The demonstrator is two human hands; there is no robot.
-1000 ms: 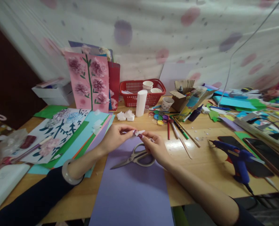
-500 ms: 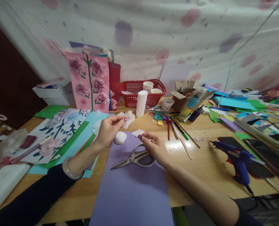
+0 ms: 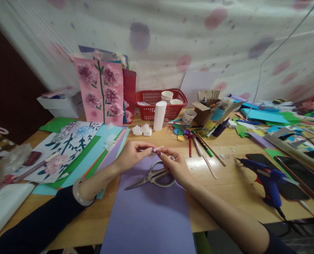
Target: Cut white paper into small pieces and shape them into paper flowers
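My left hand [image 3: 132,155] and my right hand [image 3: 176,165] meet above the top of a purple sheet of paper [image 3: 148,218]. Their fingertips pinch a small piece of white tissue paper [image 3: 159,148] between them. Scissors [image 3: 150,179] lie on the purple sheet, blades pointing left, their handles partly beneath my right hand; whether the hand touches them I cannot tell. Beyond my left hand sits a pile of cut white tissue pieces [image 3: 142,129]. The crumpled white ball on the sheet is hidden behind my left hand.
A white roll [image 3: 160,115] stands before a red basket [image 3: 143,111] of paper cups. Pens [image 3: 190,146] and paint pots [image 3: 180,132] lie to the right, then a blue glue gun [image 3: 268,180] and phones [image 3: 302,176]. Coloured sheets [image 3: 78,165] cover the left; a pink flower picture [image 3: 93,91] stands behind.
My left hand has moved from the tissue pile down and right to the white piece in my right hand. The right hand and scissors have stayed put.
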